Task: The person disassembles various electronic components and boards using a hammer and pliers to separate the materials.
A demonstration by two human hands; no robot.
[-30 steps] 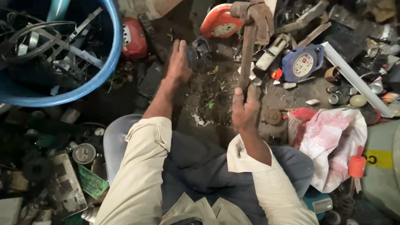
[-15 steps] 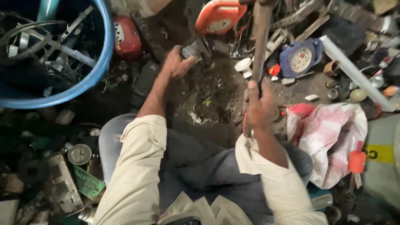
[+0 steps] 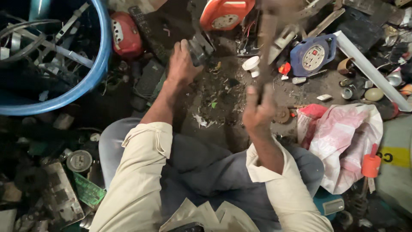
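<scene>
My left hand holds a small dark metal part down against the dirt floor, near an orange plastic casing. My right hand grips the wooden handle of a hammer, raised upright and motion-blurred; its head is near the top edge, blurred. I sit with grey trousers and cream sleeves. Debris bits lie on the floor between the hands.
A blue tub of metal scrap stands at top left, a red device beside it. A blue reel casing, a white tube, a pink-white bag and circuit boards surround me.
My right hand has lifted the hammer higher and drawn it back. My left hand has shifted the dark part slightly and keeps holding it on the floor.
</scene>
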